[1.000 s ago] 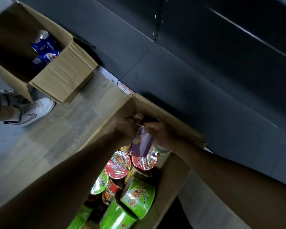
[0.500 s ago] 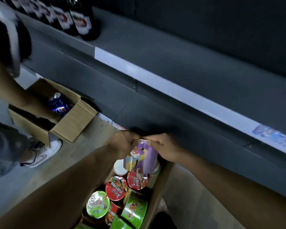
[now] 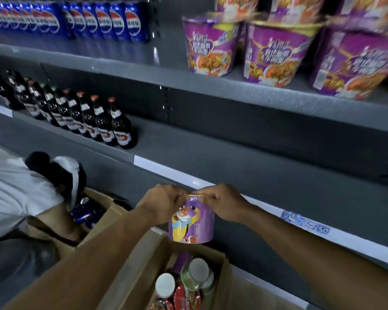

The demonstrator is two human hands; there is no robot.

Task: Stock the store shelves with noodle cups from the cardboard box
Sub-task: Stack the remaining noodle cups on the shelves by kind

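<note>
Purple noodle cup [image 3: 192, 222] is up in the air, right over the far end of the cardboard box [image 3: 132, 276]. It's hanging pretty much upright with the lid end on top. Both hands have it by the top rim. The left hand [image 3: 164, 204] is pinching the left side of the rim and the right hand [image 3: 224, 203] the right side, fingers curled in tight. So the grip is closed on the cup from both sides and the body dangles below the knuckles. There are more cups [image 3: 184, 285] packed in the box underneath, mostly red and green ones.

The bit that matters, I'd say, is that the cup sits just on the near side of the lower shelf [image 3: 255, 166]'s front edge and a touch below the deck. So it needs to go up and away. That shelf is bare straight ahead, with dark bottles [image 3: 99, 121] lined up further left. The matching purple bowls [image 3: 271, 50] are on the upper shelf [image 3: 244, 95], far right, so the right hand is on the closer side if it's headed there. Blue cola cans [image 3: 87, 21] fill that shelf's left end.

Over on the left another person [image 3: 14, 191] is bent over a second box [image 3: 112, 209] of cans.
</note>
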